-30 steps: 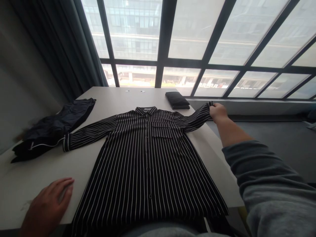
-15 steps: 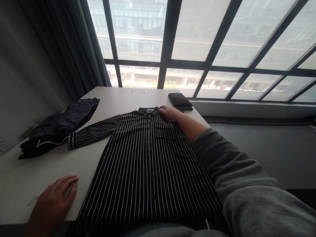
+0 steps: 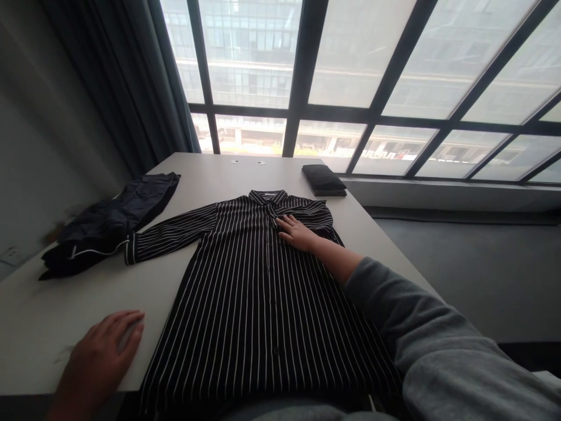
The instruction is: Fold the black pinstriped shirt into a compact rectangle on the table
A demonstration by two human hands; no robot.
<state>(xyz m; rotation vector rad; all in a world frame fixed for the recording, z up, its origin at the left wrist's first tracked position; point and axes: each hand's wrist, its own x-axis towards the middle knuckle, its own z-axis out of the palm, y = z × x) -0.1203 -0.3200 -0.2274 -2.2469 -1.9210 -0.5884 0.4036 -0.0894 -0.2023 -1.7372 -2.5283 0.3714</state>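
Observation:
A black shirt with white stripes lies front up on the table, its collar toward the window. One sleeve stretches out to the left; the other is folded in across the upper chest. My right hand rests on the chest beside the folded sleeve, fingers spread and nothing gripped. To the left of the shirt, my left hand hovers at or just over the table's near edge, fingers loosely extended, holding nothing. The shirt's hem hangs toward my body at the bottom of the view.
Dark trousers lie crumpled on the left of the white table, close to the shirt's left cuff. A folded black garment sits at the far right corner. Large windows and a dark curtain stand behind.
My right hand has let go of the shirt near the collar and moved down onto the chest. The right sleeve now lies across the upper chest. My left hand stays put.

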